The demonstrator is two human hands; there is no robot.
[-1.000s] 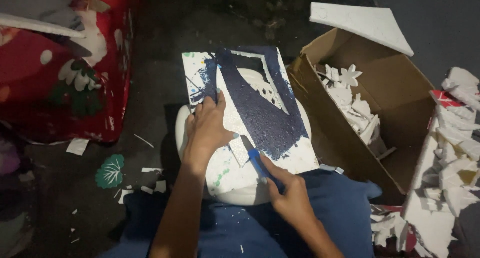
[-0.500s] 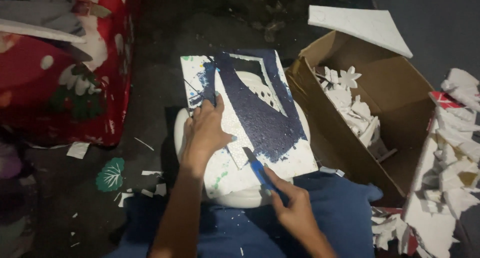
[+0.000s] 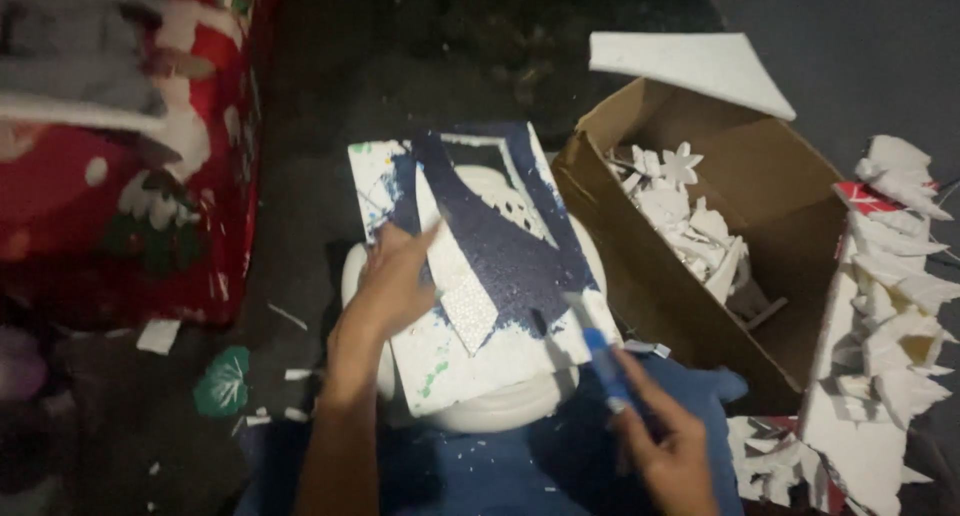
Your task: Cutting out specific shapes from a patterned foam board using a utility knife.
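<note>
At the bottom edge, over blue cloth [image 3: 480, 476] covering the person's lap, the right hand [image 3: 668, 454] is clenched round a blue-handled cutter [image 3: 600, 361], its pale blade tip resting on the lower right corner of a white foam board painted with a dark blue glittery shape [image 3: 480, 266]. The board lies tilted on top of a white plastic stool [image 3: 490, 408], whose rounded rim shows beneath the board's near edge and whose patterned top peeks through a cut-out window near the far end. The left hand [image 3: 392, 281] lies flat on the board's left side, fingers spread and pressing down, gripping nothing; its fingertips reach the edge of the blue area beside a pale, silvery wedge-shaped piece. To the left, small white scraps and a green leaf-shaped cut-out [image 3: 222, 381] lie on the dark floor. Just right of the board stands an open brown cardboard box [image 3: 690, 306] holding white foam offcuts, including a snowflake shape [image 3: 683, 163]. Farther right, more torn foam pieces [image 3: 890, 306] are heaped. Beyond the box lies a white triangular foam slab [image 3: 690, 66], and at far left sits a red fabric with white and green patterns [image 3: 110, 196].
</note>
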